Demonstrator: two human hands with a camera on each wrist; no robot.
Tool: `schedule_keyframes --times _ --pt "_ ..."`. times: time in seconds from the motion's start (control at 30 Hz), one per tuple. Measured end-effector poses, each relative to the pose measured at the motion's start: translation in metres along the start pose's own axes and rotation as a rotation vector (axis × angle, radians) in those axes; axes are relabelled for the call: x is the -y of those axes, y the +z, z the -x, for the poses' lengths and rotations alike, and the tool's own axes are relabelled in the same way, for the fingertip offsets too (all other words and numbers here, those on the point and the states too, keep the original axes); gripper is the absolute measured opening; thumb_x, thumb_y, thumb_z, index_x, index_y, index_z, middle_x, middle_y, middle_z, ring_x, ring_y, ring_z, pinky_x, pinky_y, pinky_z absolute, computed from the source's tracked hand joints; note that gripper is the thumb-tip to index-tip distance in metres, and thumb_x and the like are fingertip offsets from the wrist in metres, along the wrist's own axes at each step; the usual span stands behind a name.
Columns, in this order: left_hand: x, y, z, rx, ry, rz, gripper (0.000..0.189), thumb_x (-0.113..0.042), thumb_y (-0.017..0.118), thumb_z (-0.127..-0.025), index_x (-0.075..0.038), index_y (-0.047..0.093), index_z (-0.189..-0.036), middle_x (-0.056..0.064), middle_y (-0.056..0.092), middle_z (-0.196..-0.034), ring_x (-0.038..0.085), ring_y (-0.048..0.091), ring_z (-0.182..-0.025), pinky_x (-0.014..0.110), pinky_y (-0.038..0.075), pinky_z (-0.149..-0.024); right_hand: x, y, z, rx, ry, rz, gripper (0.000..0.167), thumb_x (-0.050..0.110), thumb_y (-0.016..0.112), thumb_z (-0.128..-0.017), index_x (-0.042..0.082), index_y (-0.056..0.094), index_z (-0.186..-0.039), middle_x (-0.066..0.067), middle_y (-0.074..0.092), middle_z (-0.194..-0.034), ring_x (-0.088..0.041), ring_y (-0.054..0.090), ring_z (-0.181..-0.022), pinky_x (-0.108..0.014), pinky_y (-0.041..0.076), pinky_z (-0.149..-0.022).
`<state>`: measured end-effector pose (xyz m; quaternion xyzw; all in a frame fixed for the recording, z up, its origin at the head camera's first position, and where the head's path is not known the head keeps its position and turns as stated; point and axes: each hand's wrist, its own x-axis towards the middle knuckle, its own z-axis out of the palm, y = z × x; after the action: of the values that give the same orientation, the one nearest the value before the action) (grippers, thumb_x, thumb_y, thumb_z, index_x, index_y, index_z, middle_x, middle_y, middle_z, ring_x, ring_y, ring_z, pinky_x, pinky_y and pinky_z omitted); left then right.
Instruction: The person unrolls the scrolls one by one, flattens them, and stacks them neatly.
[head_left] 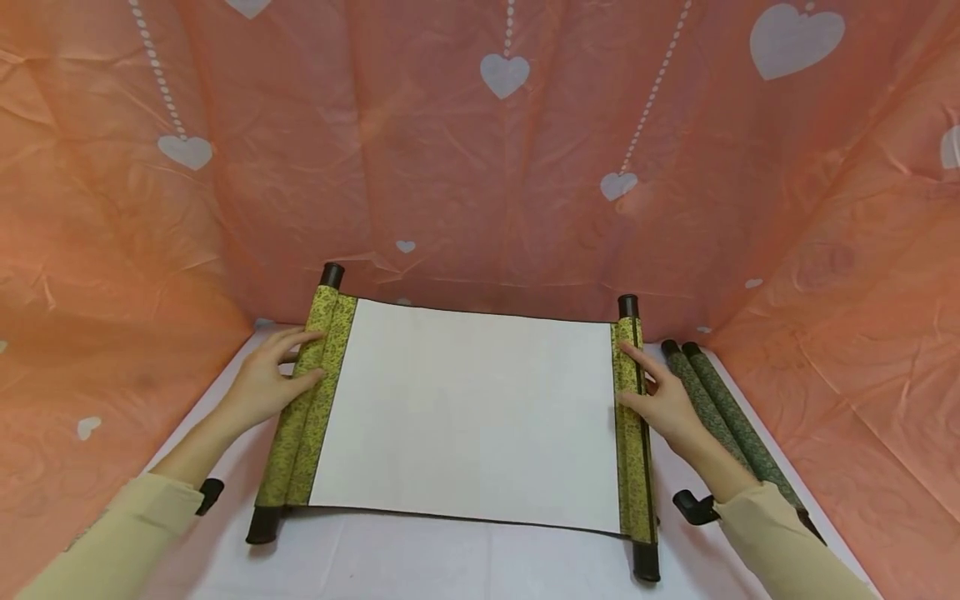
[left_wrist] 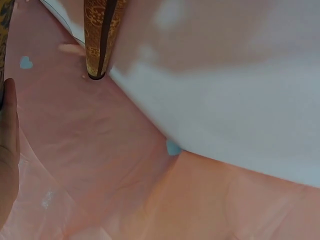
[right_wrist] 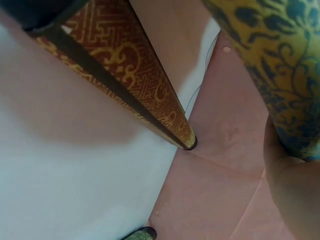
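A hanging scroll [head_left: 472, 417] with a blank white sheet and yellow-green patterned borders is spread between both hands. The left hand [head_left: 266, 379] grips its left roller, with the thumb and fingers over the patterned border. On the right roller, the right hand [head_left: 663, 400] has its thumb and fingers pinching the edge. Black knobs cap the roller ends. In the right wrist view, the yellow and dark-blue roller [right_wrist: 280, 65] rests in the hand [right_wrist: 295, 195]. Below it, a red and gold patterned roller [right_wrist: 135, 65] appears; the head view hides it behind the scroll. The left wrist view also shows a red-gold roller [left_wrist: 100, 40].
Two dark green rolled scrolls [head_left: 738, 417] lie side by side along the table's right edge. A white cloth [head_left: 420, 567] covers the tabletop. Pink-orange sheeting with pale hearts [head_left: 450, 167] stands behind and on both sides.
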<state>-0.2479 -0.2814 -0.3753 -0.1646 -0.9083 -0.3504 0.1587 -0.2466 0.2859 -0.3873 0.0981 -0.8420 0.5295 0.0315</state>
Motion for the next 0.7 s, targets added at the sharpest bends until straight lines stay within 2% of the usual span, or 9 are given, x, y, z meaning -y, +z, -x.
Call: schedule_keyframes --times 0.07,0.13,0.2,0.23,0.3,0.33,0.43,0.57,0.7 --pt "0.0 -0.003 -0.001 0.008 0.003 -0.015 0.055 -0.01 0.076 -0.095 -0.004 0.056 -0.146 0.03 0.044 -0.15 0.061 0.058 -0.115 0.061 0.058 -0.082 -0.002 0.002 -0.002 0.007 -0.021 0.025 0.083 0.003 0.075 -0.094 0.017 0.034 -0.165 -0.015 0.023 -0.171 -0.04 0.011 -0.158 -0.068 0.02 -0.119" --pt "0.0 -0.006 -0.002 0.017 0.006 -0.021 0.054 -0.009 0.075 -0.095 -0.003 0.056 -0.145 0.03 0.046 -0.147 0.061 0.058 -0.115 0.062 0.057 -0.083 -0.003 0.004 -0.004 0.012 -0.036 0.038 0.086 0.004 0.078 -0.092 0.016 0.034 -0.164 -0.016 0.023 -0.171 -0.041 0.01 -0.158 -0.07 0.016 -0.119" --pt "0.0 -0.009 -0.004 0.023 0.016 -0.023 0.053 -0.009 0.075 -0.095 -0.001 0.057 -0.144 0.03 0.048 -0.145 0.061 0.058 -0.115 0.063 0.056 -0.084 -0.004 0.006 -0.006 0.014 -0.043 0.047 0.086 0.002 0.077 -0.092 0.017 0.033 -0.165 -0.017 0.022 -0.171 -0.042 0.012 -0.157 -0.068 0.022 -0.118" --pt "0.001 -0.011 -0.005 0.028 0.019 -0.021 0.053 -0.008 0.075 -0.095 -0.001 0.057 -0.144 0.03 0.049 -0.144 0.061 0.058 -0.116 0.064 0.055 -0.086 -0.004 0.006 -0.007 0.014 -0.041 0.049 0.086 0.001 0.076 -0.092 0.017 0.033 -0.165 -0.017 0.022 -0.171 -0.044 0.021 -0.154 -0.064 0.032 -0.113" --pt "0.002 -0.014 -0.007 0.034 0.021 -0.022 0.052 -0.008 0.075 -0.094 -0.001 0.058 -0.143 0.03 0.05 -0.144 0.06 0.057 -0.116 0.065 0.055 -0.086 -0.003 0.007 -0.009 0.016 -0.038 0.049 0.085 0.0 0.073 -0.094 0.019 0.032 -0.165 -0.017 0.021 -0.171 -0.046 0.037 -0.141 -0.053 0.048 -0.095" --pt "0.003 -0.015 -0.008 0.036 0.024 -0.025 0.052 -0.009 0.075 -0.094 -0.001 0.058 -0.143 0.03 0.05 -0.144 0.06 0.058 -0.116 0.064 0.055 -0.085 -0.003 0.007 -0.01 0.017 -0.034 0.048 0.084 0.0 0.072 -0.094 0.019 0.031 -0.166 -0.018 0.021 -0.171 -0.045 0.041 -0.135 -0.047 0.05 -0.085" --pt "0.008 -0.019 -0.011 0.049 0.02 -0.04 0.053 -0.01 0.075 -0.095 -0.001 0.058 -0.144 0.03 0.05 -0.144 0.06 0.058 -0.115 0.064 0.056 -0.085 -0.003 0.006 -0.014 0.019 -0.018 0.051 0.085 0.001 0.071 -0.094 0.021 0.03 -0.166 -0.019 0.022 -0.17 -0.044 0.048 -0.121 -0.035 0.045 -0.064" --pt "0.015 -0.023 -0.013 0.074 -0.013 -0.047 0.054 -0.012 0.074 -0.096 -0.001 0.056 -0.146 0.032 0.049 -0.144 0.06 0.058 -0.115 0.065 0.055 -0.085 -0.005 0.005 -0.02 0.025 0.008 0.062 0.085 0.001 0.07 -0.094 0.022 0.029 -0.166 -0.021 0.023 -0.169 -0.044 0.047 -0.129 -0.033 0.046 -0.068" --pt "0.021 -0.025 -0.015 0.101 -0.048 -0.052 0.056 -0.014 0.074 -0.097 -0.001 0.055 -0.147 0.035 0.047 -0.145 0.061 0.057 -0.116 0.065 0.054 -0.086 -0.006 0.007 -0.027 0.029 0.043 0.051 0.088 0.0 0.068 -0.091 0.025 0.029 -0.166 -0.022 0.021 -0.169 -0.039 0.05 -0.117 -0.034 0.044 -0.065"
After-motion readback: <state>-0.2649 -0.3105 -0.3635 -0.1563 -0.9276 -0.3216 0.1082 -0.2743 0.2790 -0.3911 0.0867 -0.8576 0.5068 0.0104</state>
